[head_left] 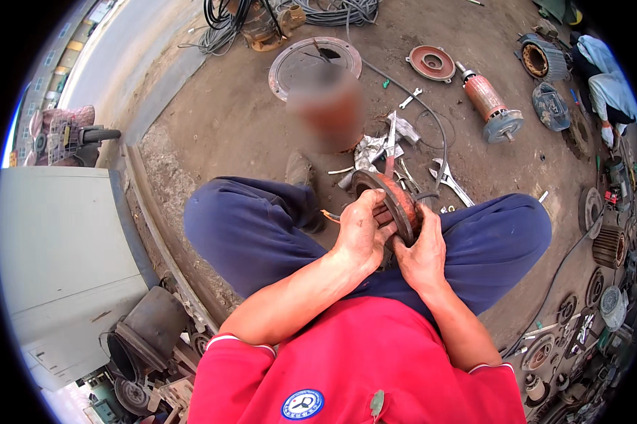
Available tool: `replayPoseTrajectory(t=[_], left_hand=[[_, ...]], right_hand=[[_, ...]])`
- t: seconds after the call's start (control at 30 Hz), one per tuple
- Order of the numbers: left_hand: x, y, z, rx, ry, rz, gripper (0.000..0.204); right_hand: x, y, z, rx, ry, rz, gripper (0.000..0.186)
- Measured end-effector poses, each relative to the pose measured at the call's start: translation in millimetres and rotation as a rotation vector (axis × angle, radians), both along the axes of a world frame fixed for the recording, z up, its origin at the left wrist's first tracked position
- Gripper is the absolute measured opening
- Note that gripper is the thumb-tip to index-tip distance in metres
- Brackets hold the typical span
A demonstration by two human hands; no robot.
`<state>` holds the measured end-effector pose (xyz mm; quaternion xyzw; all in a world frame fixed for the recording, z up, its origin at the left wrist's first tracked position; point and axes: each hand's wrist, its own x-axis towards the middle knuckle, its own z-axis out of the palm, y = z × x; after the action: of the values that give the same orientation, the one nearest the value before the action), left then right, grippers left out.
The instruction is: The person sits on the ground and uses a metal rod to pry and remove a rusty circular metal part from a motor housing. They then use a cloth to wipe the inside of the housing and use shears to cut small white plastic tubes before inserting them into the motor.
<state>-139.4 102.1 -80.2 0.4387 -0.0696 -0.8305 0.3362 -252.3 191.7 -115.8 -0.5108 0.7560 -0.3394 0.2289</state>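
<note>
Between my knees, a round, rust-orange metal housing with a dark rim [403, 210] is held upright on edge. My left hand [361, 233] grips its left side, fingers curled into the rim, and my right hand [421, 251] holds its right side from below. Orange-tipped wires [330, 215] stick out left of the housing. Just beyond it on the ground are long-handled pliers or snips [390, 145], crumpled silvery material [369, 152] and an adjustable wrench [456, 184].
Farther ahead stand a blurred red cylinder [324, 116], a flanged disc [431, 63] and a motor rotor [489, 106]. Cables [332, 10] lie coiled behind. A co-worker [608, 88] crouches at the right among motor parts. A pale cabinet-like panel [71, 247] borders the left.
</note>
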Motion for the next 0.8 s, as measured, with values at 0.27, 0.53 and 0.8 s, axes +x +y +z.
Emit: replayPoseTrajectory(t=[0.27, 0.53, 0.8], left_hand=[[30.9, -39.5, 45.6, -0.272, -0.090, -0.155, 0.034], [82.0, -90.1, 47.5, -0.583, -0.652, -0.376, 0.054], [48.2, -35.3, -15.7, -0.080, -0.002, -0.176, 0.032]], right_hand=[[-50.8, -50.4, 17.1, 0.070, -0.273, -0.039, 0.045], [-95.0, -97.3, 66.9, 0.389, -0.695, 0.204, 0.045], [-117.1, -167.3, 78.0, 0.504, -0.645, 0.627, 0.049]])
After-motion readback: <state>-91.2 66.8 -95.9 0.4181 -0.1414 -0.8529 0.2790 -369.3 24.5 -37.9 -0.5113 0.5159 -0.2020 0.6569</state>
